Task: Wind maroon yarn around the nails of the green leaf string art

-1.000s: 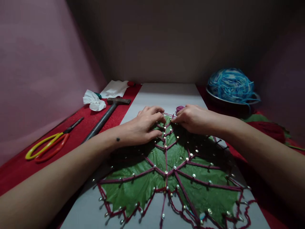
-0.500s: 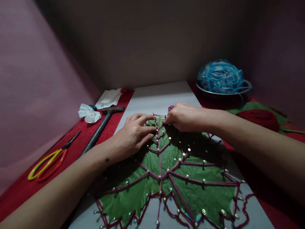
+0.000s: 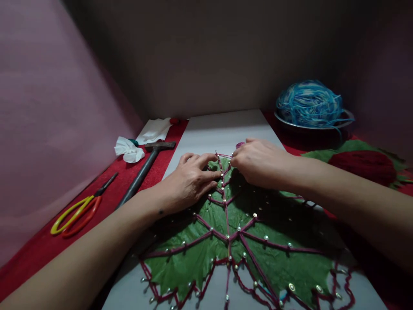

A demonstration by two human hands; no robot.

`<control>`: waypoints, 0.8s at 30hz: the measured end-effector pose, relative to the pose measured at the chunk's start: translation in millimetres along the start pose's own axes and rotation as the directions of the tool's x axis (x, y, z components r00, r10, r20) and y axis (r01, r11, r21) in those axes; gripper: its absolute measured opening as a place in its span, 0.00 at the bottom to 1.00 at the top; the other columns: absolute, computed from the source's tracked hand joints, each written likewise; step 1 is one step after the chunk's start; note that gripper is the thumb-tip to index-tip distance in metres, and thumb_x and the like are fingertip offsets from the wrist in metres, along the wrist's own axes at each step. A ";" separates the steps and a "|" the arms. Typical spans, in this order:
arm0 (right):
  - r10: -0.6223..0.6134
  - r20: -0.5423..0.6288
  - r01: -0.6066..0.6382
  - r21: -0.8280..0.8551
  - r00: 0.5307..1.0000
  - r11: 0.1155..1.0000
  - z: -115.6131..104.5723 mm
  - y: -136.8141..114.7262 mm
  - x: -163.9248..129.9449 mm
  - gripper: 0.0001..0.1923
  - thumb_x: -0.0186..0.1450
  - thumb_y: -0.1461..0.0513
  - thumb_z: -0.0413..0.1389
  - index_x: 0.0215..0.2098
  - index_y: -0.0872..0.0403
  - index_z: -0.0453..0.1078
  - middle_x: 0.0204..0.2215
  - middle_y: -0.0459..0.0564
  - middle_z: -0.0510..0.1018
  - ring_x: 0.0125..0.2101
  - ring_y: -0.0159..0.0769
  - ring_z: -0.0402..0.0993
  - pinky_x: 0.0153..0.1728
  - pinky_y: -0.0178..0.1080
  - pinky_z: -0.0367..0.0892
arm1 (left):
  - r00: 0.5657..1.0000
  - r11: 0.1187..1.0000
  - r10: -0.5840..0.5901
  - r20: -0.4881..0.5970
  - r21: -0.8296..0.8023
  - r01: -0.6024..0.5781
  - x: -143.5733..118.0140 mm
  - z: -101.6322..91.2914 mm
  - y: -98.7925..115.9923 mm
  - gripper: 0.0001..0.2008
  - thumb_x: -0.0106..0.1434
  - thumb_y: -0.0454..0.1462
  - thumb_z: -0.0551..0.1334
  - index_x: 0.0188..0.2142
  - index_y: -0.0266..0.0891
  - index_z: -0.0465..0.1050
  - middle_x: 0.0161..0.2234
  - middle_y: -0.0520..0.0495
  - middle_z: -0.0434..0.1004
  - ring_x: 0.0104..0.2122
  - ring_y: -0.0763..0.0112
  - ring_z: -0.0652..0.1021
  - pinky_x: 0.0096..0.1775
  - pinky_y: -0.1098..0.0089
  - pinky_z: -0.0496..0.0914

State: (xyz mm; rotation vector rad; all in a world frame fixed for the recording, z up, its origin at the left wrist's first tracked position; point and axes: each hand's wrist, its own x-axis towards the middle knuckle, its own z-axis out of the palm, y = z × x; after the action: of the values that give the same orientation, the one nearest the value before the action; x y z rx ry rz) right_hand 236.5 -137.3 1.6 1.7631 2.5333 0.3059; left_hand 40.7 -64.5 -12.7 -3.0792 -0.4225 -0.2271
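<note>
I see my left hand (image 3: 190, 181) lying flat on the far tip of the green leaf (image 3: 232, 241), fingers spread and holding nothing. My right hand (image 3: 261, 161) is just beside it, fingers pinched on the maroon yarn (image 3: 226, 156) at the topmost nails. The leaf is pinned on a grey board (image 3: 222, 129) in the middle of the counter. Toward the counter's left edge lie a hammer (image 3: 143, 170) and scissors (image 3: 79, 211); a blue yarn ball (image 3: 309, 105) sits at the far right.
</note>
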 end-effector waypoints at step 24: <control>0.106 -0.020 -0.106 -0.031 0.994 0.994 -23.2 -29.3 -8.6 0.09 0.58 0.68 0.52 0.27 0.54 0.73 0.27 0.51 0.78 0.28 0.36 0.70 0.28 0.39 0.52 | 0.986 0.926 -0.095 0.138 -0.351 0.138 17.1 -4.3 4.8 0.13 0.65 0.42 0.58 0.48 0.51 0.74 0.59 0.46 0.57 0.58 0.54 0.59 0.58 0.48 0.56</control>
State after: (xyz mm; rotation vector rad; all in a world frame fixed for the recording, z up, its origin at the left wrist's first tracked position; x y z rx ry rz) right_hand 209.0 -158.3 18.3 1.8956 2.4371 0.3667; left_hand 57.7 -64.7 -5.9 -3.4430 -0.6380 -0.1361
